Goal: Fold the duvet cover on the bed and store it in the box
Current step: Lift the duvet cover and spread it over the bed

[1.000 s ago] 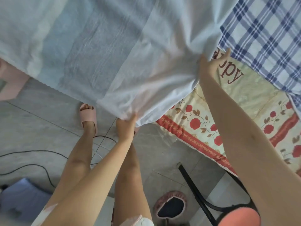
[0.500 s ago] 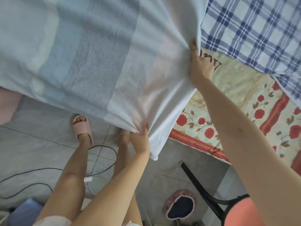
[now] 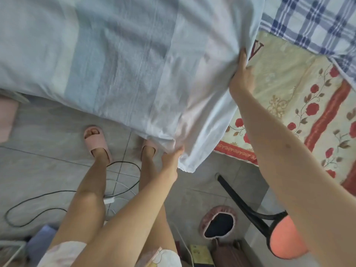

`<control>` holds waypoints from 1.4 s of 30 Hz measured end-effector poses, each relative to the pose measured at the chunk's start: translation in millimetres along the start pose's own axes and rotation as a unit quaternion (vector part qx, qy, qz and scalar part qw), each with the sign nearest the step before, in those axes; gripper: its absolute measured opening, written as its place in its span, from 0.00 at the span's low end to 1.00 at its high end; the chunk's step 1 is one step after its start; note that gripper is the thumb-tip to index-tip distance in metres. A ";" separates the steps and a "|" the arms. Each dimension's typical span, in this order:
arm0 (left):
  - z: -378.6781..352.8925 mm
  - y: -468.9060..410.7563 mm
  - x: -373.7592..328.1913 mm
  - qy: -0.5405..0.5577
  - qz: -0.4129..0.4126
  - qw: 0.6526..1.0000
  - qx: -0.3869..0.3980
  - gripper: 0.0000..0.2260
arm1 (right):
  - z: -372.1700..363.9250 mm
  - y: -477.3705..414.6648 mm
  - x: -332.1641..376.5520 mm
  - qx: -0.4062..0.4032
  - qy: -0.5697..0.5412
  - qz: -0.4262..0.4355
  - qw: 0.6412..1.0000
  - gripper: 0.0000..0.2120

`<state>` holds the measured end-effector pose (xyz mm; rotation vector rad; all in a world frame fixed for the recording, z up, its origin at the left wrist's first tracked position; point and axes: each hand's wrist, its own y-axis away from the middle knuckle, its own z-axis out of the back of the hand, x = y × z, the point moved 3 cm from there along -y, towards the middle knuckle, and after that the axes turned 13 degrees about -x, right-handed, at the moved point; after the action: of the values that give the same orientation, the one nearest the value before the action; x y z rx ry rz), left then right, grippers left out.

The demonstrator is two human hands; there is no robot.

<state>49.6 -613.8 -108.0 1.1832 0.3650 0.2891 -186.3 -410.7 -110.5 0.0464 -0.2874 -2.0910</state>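
Observation:
A pale blue duvet cover (image 3: 125, 64) with wide blue and white stripes hangs spread across the upper left of the head view, over the floor and the bed's edge. My left hand (image 3: 171, 158) pinches its lower hem near the bottom corner. My right hand (image 3: 241, 78) grips its right edge higher up, above the bed (image 3: 292, 105). No box can be told for certain in this view.
The bed carries a cream sheet with red roses and a blue plaid cloth (image 3: 317, 22) at the top right. On the tiled floor lie black and white cables (image 3: 119, 189). A black chair with an orange seat (image 3: 285, 237) and a pink-rimmed bin (image 3: 218, 222) stand beside my legs.
Both hands have shifted along the cover: my left hand slid right and lower on the hem, and my right hand moved along the right edge. More of the cover now hangs over the floor.

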 end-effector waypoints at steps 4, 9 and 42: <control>36.9 -30.7 -30.8 0.144 0.072 0.982 0.099 0.07 | -12.7 71.2 -4.7 -0.063 -0.012 -0.052 0.997 0.39; 53.1 -46.1 -40.7 0.297 0.136 0.934 0.143 0.04 | -38.2 176.5 -11.2 -0.049 -0.093 -0.061 0.993 0.36; 136.4 -33.9 -56.8 0.106 0.032 0.989 -0.098 0.09 | -61.9 348.8 -51.5 -0.085 -0.489 -0.674 0.546 0.17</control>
<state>56.9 -763.8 -87.4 0.9751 0.4730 0.4979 144.1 -547.8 -97.1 -1.5655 -0.9195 -3.4471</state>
